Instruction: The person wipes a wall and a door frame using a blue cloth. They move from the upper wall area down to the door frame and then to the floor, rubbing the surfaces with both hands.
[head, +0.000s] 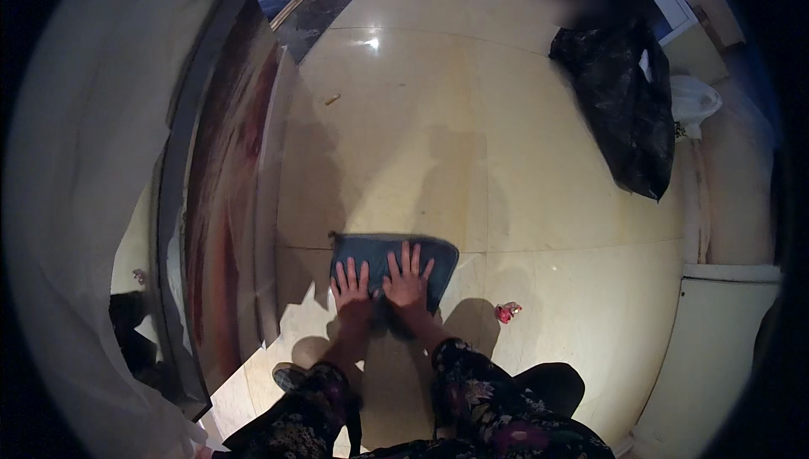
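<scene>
A dark blue-grey cloth point(373, 247) lies spread flat on the glossy beige tiled floor point(392, 175). My left hand point(352, 285) presses on its left part, palm down with the fingers apart. Beside it, my right hand point(406, 282) rests flat on the cloth's right half, fingers spread. Neither hand grips the cloth. Both forearms reach down from dark floral sleeves point(471, 377). The near edge of the cloth is partly hidden under my hands and wrists.
A crumpled red wrapper point(507, 312) lies right of the cloth. Farther off is a small brownish scrap point(332, 99). A black plastic bag point(622, 99) slumps at the right, near a white cabinet point(714, 332). A reddish-brown panel point(231, 194) and white fabric point(69, 206) line the left.
</scene>
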Available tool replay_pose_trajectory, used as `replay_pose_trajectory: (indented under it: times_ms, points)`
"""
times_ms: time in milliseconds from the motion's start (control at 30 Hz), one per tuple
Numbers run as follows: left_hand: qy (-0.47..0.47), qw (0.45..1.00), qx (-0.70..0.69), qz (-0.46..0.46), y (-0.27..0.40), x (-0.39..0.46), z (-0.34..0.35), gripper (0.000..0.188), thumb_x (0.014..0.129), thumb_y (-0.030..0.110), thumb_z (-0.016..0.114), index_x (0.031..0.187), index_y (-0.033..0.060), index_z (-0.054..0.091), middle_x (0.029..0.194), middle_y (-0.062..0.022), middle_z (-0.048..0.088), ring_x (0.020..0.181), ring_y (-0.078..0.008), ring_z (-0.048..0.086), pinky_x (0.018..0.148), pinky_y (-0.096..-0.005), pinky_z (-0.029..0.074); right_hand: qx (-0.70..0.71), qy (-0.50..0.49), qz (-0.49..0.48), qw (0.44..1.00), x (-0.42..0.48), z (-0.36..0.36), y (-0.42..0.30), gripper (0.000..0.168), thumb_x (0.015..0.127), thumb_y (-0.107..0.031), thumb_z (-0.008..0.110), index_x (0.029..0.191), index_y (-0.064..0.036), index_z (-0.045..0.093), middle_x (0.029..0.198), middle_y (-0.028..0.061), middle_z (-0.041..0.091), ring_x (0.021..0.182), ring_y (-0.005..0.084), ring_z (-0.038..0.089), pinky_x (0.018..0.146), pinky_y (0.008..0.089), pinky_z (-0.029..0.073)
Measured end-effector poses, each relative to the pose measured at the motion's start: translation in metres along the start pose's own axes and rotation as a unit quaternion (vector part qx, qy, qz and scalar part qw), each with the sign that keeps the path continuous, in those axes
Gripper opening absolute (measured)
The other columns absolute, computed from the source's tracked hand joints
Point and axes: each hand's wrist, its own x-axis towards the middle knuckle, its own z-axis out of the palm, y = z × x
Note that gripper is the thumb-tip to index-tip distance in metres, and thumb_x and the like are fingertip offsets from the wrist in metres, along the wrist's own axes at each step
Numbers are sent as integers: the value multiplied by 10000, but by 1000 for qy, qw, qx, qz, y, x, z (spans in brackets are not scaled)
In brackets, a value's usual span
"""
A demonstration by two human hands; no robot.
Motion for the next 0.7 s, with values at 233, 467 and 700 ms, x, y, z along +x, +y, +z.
replay_pose_trajectory:
  times_ms: [233, 467, 700]
  points:
    - [-53, 998, 9, 10, -46, 129, -43, 686, 832, 453, 519, 1398, 132, 302, 1470, -163, 209, 1355, -370, 163, 1069, -545, 165, -2, -113, -14, 993, 119, -16, -7, 655, 832, -434, 545, 1386, -153, 337, 1483, 163, 165, 1377, 366, 82, 1019, 664, 115]
    - [-33, 998, 45, -40, -27, 79, -42, 657, 856, 423, 490, 1393, 94, 300, 1471, -165, 203, 1357, -364, 157, 1076, -547, 129, 29, -106, -60, 992, 64, -17, -8, 702, 772, -400, 632, 1362, -124, 371, 1484, 170, 167, 1379, 359, 103, 1021, 652, 132]
    - [-69, 992, -5, -109, -12, -17, -12, 702, 810, 375, 571, 1398, 112, 294, 1490, -148, 154, 1374, -372, 88, 1084, -545, 102, 70, -4, -77, 995, -25, -1, -13, 617, 713, -300, 676, 1261, -85, 491, 1425, 193, 308, 1339, 373, 244, 1006, 651, 186]
